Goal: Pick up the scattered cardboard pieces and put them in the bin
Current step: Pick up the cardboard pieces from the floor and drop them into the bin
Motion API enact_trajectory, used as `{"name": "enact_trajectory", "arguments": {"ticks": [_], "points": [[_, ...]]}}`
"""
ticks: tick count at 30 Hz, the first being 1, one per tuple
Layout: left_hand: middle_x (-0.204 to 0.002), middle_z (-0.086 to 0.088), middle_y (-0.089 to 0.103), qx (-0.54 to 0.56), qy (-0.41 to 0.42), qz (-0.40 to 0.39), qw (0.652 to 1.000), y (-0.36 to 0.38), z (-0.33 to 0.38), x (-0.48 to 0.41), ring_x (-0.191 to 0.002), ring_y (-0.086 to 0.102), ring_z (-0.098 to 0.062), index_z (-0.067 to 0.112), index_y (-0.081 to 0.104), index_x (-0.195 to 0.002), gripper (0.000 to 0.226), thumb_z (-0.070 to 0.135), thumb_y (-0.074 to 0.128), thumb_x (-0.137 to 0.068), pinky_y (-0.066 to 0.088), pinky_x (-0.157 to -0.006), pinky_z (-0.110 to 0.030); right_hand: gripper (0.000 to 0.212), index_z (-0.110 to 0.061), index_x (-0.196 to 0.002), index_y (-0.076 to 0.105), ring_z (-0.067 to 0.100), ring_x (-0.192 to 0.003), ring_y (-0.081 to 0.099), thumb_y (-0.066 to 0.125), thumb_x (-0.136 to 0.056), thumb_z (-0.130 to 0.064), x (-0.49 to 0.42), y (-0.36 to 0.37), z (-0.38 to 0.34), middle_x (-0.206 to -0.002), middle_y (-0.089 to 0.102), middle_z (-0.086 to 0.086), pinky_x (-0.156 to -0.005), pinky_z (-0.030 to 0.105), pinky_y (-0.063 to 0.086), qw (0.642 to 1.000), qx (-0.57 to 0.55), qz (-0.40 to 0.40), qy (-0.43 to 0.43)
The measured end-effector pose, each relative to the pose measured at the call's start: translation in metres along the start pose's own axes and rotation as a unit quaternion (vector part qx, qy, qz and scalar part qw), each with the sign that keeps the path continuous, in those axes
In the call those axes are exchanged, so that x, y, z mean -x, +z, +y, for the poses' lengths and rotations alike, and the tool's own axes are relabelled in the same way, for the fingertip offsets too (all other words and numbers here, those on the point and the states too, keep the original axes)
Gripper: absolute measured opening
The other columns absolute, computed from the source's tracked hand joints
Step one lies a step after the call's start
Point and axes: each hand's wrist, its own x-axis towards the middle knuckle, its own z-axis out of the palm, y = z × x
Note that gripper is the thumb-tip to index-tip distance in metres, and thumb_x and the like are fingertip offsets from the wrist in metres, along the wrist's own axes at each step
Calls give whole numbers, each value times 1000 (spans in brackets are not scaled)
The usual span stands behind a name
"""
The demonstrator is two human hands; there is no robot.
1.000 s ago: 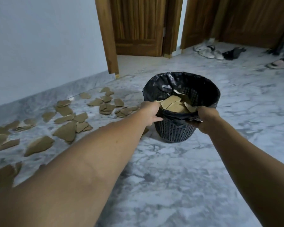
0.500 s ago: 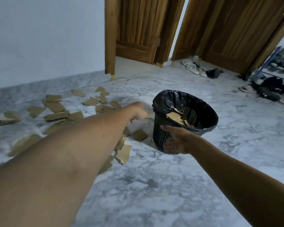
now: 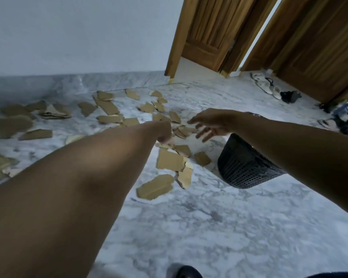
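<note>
Head view: the left hand (image 3: 164,133) is low over the cardboard pieces (image 3: 170,160) on the floor (image 3: 209,217). Its fingers curl under and hide, so I cannot tell if they hold 1. The nearest 1 lies just beside it at 6 o'clock. The right hand (image 3: 210,123) hovers wide open, holding nothing. The bin (image 3: 243,167) stands at 3 o'clock of the pieces, under the right arm.
</note>
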Motion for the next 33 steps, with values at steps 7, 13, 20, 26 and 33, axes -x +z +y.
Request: {"name": "enact_trajectory", "arguments": {"ticks": [7, 13, 20, 26, 33], "points": [[-76, -10, 59, -6, -115, 66, 991, -16, -138, 4, -57, 56, -25, 3, 61, -113, 41, 37, 65, -91, 42, -46, -27, 69, -4, -154, 25, 37, -114, 61, 58, -99, -30, -59, 110, -38, -156, 33, 19, -93, 48, 54, 987, 102, -112, -54], [-133, -13, 53, -29, -254, 17, 967, 26, -250, 39, -119, 55, -31, 3, 55, -130, 53, 38, 66, -91, 47, -94, -36, 63, 1, -145, 39, 32, -108, 64, 62, -96, -31, -78, 222, -61, -132, 55, 19, -88, 43, 58, 941, 212, -200, -171], [-154, -4, 30, 83, -260, 75, 959, 142, -302, 67, -138, 37, -25, 18, 32, -149, 92, 54, 73, -75, 38, -110, -39, 75, -16, -150, 33, 34, -129, 44, 71, -88, -35, -111, 315, -49, -148, 37, 15, -96, 46, 51, 724, 503, -167, -442], [-139, -1, 42, 0, -217, 60, 974, 174, -279, 76, -125, 46, -23, 25, 38, -144, 77, 36, 74, -77, 47, -96, -37, 90, -21, -152, 29, 35, -136, 35, 79, -78, -29, -145, 340, -32, -151, 34, 14, -109, 53, 35, 577, 571, -176, -557], [-104, 3, 63, 48, -239, 108, 964, 158, -299, 76, -101, 62, -21, 22, 69, -95, 40, 59, 63, -80, 50, -81, -33, 58, -13, -121, 57, 30, -114, 43, 80, -75, -39, -148, 347, -46, -121, 48, 11, -100, 58, 32, 563, 586, -136, -567]]}}
